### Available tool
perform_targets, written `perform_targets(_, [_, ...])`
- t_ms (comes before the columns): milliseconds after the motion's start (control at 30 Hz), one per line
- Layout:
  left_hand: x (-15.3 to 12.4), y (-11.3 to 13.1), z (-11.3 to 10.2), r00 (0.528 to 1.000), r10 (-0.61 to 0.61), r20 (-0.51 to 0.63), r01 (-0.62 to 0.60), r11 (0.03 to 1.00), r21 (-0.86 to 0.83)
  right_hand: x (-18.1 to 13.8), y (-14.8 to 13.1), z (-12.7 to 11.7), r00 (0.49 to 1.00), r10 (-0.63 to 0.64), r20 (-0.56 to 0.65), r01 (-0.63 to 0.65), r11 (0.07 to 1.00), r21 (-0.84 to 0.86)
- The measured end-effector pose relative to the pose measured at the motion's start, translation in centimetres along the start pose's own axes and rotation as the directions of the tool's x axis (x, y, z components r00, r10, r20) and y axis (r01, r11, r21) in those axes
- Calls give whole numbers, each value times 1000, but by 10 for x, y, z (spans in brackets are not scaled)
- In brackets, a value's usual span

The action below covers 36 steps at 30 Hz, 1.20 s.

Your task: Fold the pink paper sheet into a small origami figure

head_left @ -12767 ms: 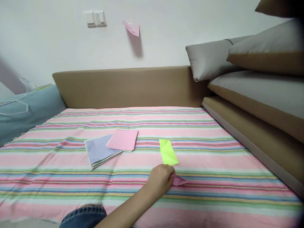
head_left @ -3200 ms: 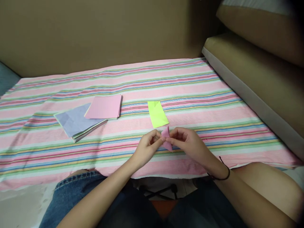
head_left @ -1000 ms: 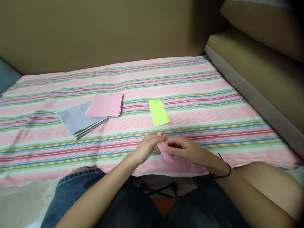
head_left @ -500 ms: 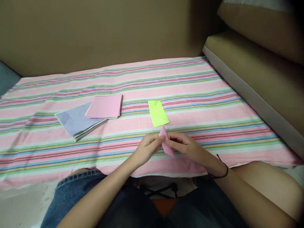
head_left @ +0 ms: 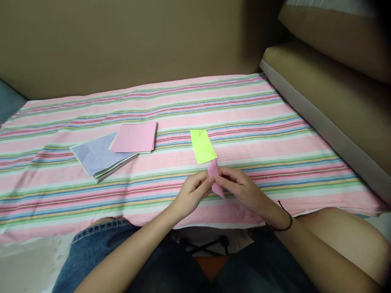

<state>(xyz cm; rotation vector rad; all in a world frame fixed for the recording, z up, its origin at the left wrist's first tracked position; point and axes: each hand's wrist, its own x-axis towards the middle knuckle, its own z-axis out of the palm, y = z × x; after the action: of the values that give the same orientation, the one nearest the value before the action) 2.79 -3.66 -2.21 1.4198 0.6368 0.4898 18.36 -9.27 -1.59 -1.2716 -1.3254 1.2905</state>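
Observation:
A folded pink piece of paper (head_left: 218, 189) is held up between both hands, a little above the striped cloth. My left hand (head_left: 194, 190) pinches its left side, thumb on the near face. From the right, my right hand (head_left: 244, 188) grips the other edge between thumb and fingers; a dark cord circles that wrist. Both thumb tips nearly meet at the paper's middle, and the fingers behind it are partly hidden. Just beyond the hands lies a folded yellow-green paper (head_left: 203, 146) with visible creases.
A stack of pink square paper (head_left: 134, 137) overlaps a stack topped with a lavender sheet (head_left: 102, 152) on the left. Pink striped cloth (head_left: 171, 97) covers the surface. Brown cushions (head_left: 330, 101) are piled at the right, and a brown backrest (head_left: 137, 44) rises behind.
The pink paper has turned slightly between my fingers and stands more upright. My left hand has shifted a little to the right; the other papers lie as before.

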Motion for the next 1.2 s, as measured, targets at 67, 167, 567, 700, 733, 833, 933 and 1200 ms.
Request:
perform_targets(67, [0, 0, 0, 1000, 3, -2, -3, 999, -32, 0, 0, 0, 1000, -1, 2, 1, 1000, 0])
perform_targets(167, [0, -1, 0, 1000, -4, -6, 4, 999, -51, 1, 0, 0, 1000, -10, -10, 10, 1000, 20])
perform_targets(567, [2, 0, -3, 999, -23, 27, 20, 994, 104, 3, 0, 0, 996, -3, -91, -2, 999, -50])
perform_targets(700, [3, 1, -5, 999, -32, 44, 26, 993, 113, 3, 2, -2, 996, 0, -91, -5, 998, -55])
perform_targets(733, [3, 1, -6, 999, -29, 43, 24, 993, 119, 3, 3, -2, 995, 3, -95, -8, 999, -53])
perform_targets(833, [5, 3, -10, 1000, -24, 19, 21, 994, 109, 4, 4, -4, 997, 14, -72, -19, 998, -58])
perform_targets(933, [5, 4, -13, 1000, -12, -12, 13, 998, 68, 3, 3, -3, 1000, 13, 13, -12, 996, -83])
perform_targets(1200, [7, -2, -16, 1000, -2, -25, 3, 998, 67, 2, 1, -4, 998, -1, 59, 14, 973, -232])
